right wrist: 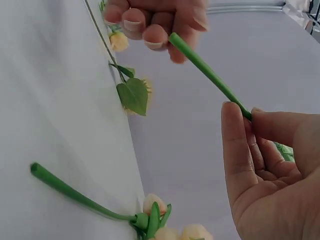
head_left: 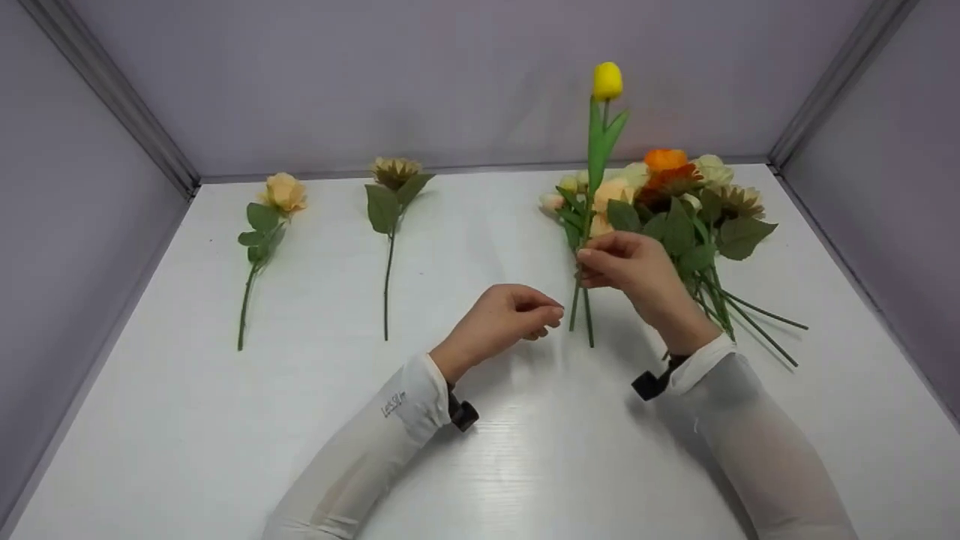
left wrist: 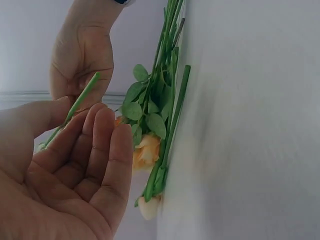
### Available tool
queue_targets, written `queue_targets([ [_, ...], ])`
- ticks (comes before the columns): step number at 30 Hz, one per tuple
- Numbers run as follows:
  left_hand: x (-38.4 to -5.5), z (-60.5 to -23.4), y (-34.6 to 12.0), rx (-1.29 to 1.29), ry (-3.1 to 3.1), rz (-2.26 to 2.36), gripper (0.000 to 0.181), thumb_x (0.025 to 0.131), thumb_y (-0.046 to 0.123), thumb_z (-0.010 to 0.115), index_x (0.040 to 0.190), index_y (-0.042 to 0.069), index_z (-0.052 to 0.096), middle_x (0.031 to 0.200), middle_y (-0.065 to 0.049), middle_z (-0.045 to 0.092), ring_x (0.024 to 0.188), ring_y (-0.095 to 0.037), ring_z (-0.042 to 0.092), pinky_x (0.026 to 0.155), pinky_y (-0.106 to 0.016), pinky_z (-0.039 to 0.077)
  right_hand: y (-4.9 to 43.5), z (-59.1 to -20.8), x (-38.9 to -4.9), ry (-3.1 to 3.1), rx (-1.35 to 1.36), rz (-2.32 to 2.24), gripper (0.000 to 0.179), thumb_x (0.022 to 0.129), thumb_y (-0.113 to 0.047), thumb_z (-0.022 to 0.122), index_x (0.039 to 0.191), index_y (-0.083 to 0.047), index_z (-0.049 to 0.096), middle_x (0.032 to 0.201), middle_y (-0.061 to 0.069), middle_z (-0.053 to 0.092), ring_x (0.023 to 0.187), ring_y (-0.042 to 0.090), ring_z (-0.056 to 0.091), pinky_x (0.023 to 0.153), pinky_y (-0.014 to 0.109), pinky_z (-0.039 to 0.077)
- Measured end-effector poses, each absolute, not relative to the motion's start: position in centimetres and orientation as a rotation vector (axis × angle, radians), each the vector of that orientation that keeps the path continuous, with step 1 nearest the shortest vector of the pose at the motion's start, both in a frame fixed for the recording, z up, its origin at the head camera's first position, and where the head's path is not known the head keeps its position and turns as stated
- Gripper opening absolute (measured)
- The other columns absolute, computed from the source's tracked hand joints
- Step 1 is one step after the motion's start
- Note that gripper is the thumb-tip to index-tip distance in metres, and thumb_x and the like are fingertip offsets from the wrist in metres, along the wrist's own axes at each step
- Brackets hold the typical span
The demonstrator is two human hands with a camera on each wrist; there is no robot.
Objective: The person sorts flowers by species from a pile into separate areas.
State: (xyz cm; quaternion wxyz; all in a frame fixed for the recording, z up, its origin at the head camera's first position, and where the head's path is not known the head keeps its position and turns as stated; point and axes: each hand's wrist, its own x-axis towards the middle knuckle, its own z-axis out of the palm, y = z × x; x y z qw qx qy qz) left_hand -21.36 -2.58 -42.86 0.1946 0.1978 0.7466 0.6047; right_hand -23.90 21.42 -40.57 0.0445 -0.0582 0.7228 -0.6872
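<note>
My right hand (head_left: 626, 270) pinches the stem of a yellow tulip (head_left: 608, 81) between thumb and fingers. The tulip stands upright, bloom at the top, with long green leaves (head_left: 598, 146) below it. The lower end of its stem (right wrist: 207, 72) sticks out beneath the right fingers. My left hand (head_left: 502, 322) is just left of this stem end, its fingers loosely bent and holding nothing. In the right wrist view, the stem tip overlaps the left fingertips (right wrist: 156, 37). The bloom is out of sight in both wrist views.
A pile of flowers (head_left: 679, 202) lies at the back right, with orange, cream and peach blooms and stems toward me. Peach tulips (right wrist: 155, 205) lie at its left edge. Farther left are a brownish sunflower-like bloom (head_left: 396, 172) and a peach rose (head_left: 285, 193). Walls (head_left: 480, 82) enclose the table.
</note>
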Motion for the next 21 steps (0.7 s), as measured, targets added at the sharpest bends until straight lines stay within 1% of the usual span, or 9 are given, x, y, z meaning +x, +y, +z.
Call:
queue_targets([
  [4,-21.2,-43.1,-2.3,0.513,2.033,1.713,0.019,0.096,0.027,0.075,0.106,0.011,0.078,0.097,-0.004,0.076,0.087,-0.024,0.072,0.080,-0.033,0.060,20.4,-41.0,-23.6,2.194,-0.203,-2.098,0.034,0.093,-0.022,0.079,0.112,0.005,0.067,0.100,0.016,0.069,0.084,0.024,0.071,0.080,0.037,0.061],
  [10,-21.1,-43.7,-1.9,0.473,1.978,1.751,0.016,0.095,0.021,0.076,0.104,0.008,0.077,0.098,-0.006,0.075,0.089,-0.027,0.073,0.077,-0.035,0.061,19.7,-41.1,-23.4,2.172,-0.198,-2.139,0.033,0.093,-0.020,0.079,0.110,0.005,0.068,0.099,0.015,0.069,0.084,0.024,0.071,0.080,0.038,0.061],
  [15,-21.3,-43.9,-1.8,0.425,1.934,1.786,0.013,0.095,0.017,0.076,0.100,0.005,0.076,0.093,-0.009,0.074,0.083,-0.020,0.072,0.076,-0.035,0.062,19.3,-41.3,-23.2,2.169,-0.204,-2.139,0.031,0.094,-0.018,0.078,0.110,0.006,0.068,0.099,0.016,0.068,0.083,0.023,0.072,0.079,0.038,0.062],
  [21,-21.4,-43.9,-1.9,0.418,1.920,1.777,0.009,0.095,0.014,0.075,0.096,0.004,0.075,0.089,-0.010,0.074,0.081,-0.019,0.072,0.076,-0.036,0.062,19.1,-41.4,-23.2,2.187,-0.196,-2.104,0.033,0.094,-0.020,0.078,0.112,0.006,0.068,0.100,0.017,0.069,0.083,0.025,0.072,0.079,0.039,0.061],
])
